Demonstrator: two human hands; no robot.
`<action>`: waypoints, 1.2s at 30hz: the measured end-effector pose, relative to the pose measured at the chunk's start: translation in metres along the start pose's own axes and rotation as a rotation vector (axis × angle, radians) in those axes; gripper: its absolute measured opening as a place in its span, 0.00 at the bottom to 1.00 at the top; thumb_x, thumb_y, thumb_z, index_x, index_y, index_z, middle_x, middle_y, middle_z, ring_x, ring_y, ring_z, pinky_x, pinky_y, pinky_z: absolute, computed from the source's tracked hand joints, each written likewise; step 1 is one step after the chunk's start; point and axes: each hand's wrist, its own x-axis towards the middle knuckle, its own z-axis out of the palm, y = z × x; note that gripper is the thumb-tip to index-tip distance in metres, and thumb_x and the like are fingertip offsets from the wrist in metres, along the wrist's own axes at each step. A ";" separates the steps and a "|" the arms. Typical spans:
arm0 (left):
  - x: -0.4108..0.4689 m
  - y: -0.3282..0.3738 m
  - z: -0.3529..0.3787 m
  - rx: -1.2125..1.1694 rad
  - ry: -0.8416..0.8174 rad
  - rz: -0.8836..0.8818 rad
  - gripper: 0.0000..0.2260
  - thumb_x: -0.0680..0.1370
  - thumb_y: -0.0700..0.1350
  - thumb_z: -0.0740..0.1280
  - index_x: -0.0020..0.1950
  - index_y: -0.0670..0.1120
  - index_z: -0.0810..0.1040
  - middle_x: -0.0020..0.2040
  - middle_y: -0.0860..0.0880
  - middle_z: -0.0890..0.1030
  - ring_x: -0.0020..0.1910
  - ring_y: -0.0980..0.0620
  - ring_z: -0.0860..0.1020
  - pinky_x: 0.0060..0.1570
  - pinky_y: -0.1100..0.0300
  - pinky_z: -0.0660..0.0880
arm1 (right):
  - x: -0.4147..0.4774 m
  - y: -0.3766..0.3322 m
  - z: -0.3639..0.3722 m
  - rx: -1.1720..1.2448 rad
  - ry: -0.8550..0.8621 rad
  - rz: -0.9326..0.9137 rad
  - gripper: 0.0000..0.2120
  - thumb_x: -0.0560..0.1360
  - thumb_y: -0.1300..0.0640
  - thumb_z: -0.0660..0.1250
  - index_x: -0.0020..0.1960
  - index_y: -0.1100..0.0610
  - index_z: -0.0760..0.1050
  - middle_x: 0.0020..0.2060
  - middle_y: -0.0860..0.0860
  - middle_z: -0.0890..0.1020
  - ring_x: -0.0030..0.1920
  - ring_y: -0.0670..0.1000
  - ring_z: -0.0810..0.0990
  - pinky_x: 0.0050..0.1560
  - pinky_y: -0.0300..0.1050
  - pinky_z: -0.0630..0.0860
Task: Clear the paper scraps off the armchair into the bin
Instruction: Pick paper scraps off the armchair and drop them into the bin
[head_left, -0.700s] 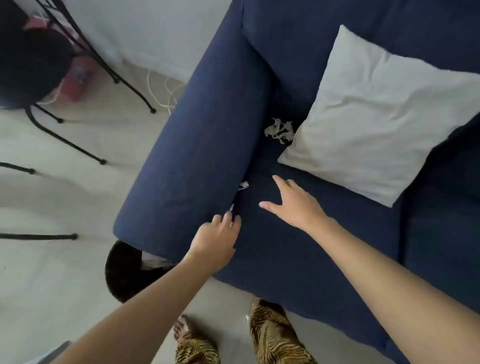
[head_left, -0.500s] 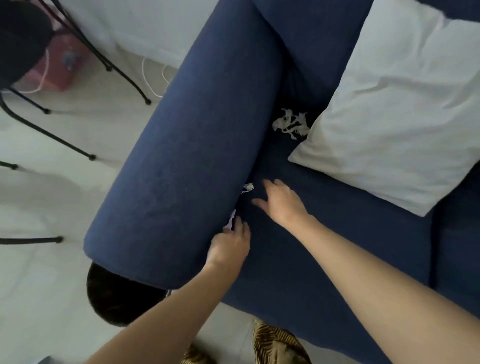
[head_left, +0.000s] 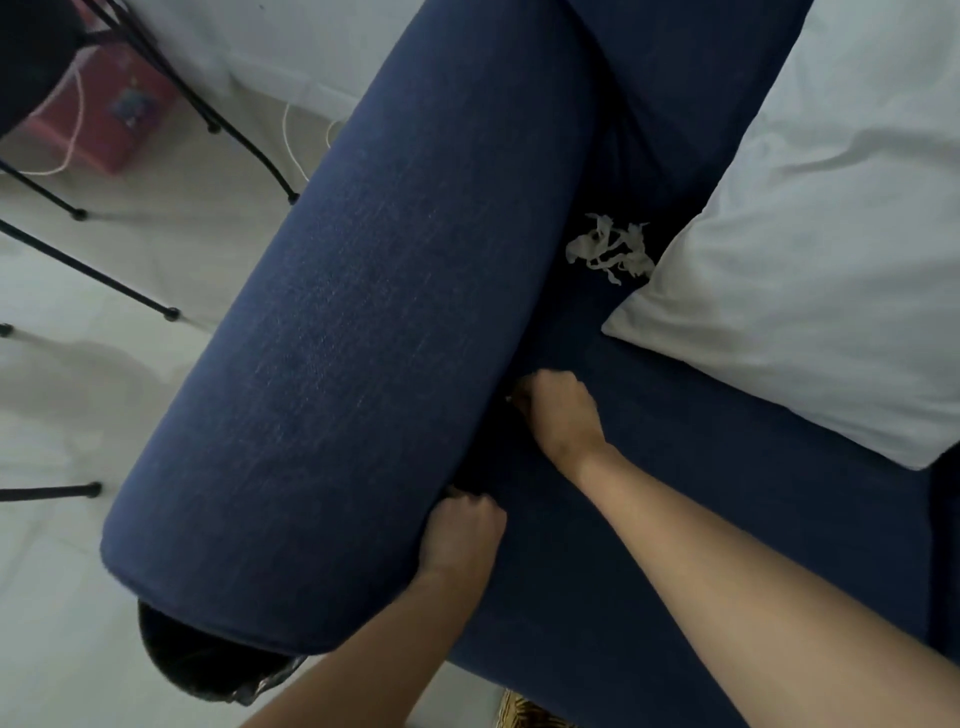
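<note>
A dark blue armchair (head_left: 332, 332) fills most of the frame, its thick rounded armrest running from top centre down to the lower left, the seat spreading across the lower right. A pale grey cushion (head_left: 810, 249) lies on the seat in the upper right. On the light floor at the upper left stand thin black metal legs (head_left: 130, 296), with a pink box (head_left: 98, 130) and a white cord behind them. A dark bin (head_left: 202, 665) with a black liner sits at the bottom left, half hidden under the front end of the armrest.

Both bare forearms come in from the bottom edge. The right hand (head_left: 558, 415), near the frame's centre, is curled at the crease between armrest and seat, fingers bent inward; whether it pinches a scrap there cannot be told. The left hand (head_left: 457, 535), lower and just left of it, is closed into a fist against the armrest's inner side, and what it holds, if anything, is hidden.

A tangle of white paper scraps (head_left: 610, 249) lies on the seat above centre, in the gap between the armrest and the cushion's corner, touching the cushion's edge.
</note>
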 end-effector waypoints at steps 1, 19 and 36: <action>-0.003 0.000 -0.001 -0.034 0.002 -0.007 0.11 0.78 0.30 0.59 0.50 0.42 0.78 0.47 0.45 0.82 0.45 0.49 0.80 0.34 0.58 0.69 | -0.005 0.004 -0.007 0.080 0.011 0.019 0.09 0.81 0.57 0.67 0.47 0.59 0.85 0.42 0.56 0.86 0.37 0.53 0.82 0.38 0.47 0.80; -0.223 -0.176 0.021 -1.099 0.766 -0.266 0.13 0.72 0.38 0.62 0.47 0.54 0.80 0.34 0.61 0.79 0.33 0.63 0.76 0.37 0.72 0.70 | -0.156 -0.183 -0.121 0.643 0.162 -0.098 0.05 0.80 0.57 0.69 0.46 0.50 0.82 0.38 0.44 0.87 0.39 0.43 0.86 0.26 0.41 0.80; -0.193 -0.241 0.249 -1.279 0.328 -0.584 0.17 0.75 0.35 0.63 0.63 0.45 0.75 0.53 0.43 0.82 0.54 0.38 0.79 0.48 0.50 0.76 | -0.214 -0.299 0.110 0.527 -0.202 0.014 0.03 0.79 0.59 0.71 0.50 0.56 0.83 0.40 0.49 0.87 0.39 0.43 0.87 0.32 0.47 0.85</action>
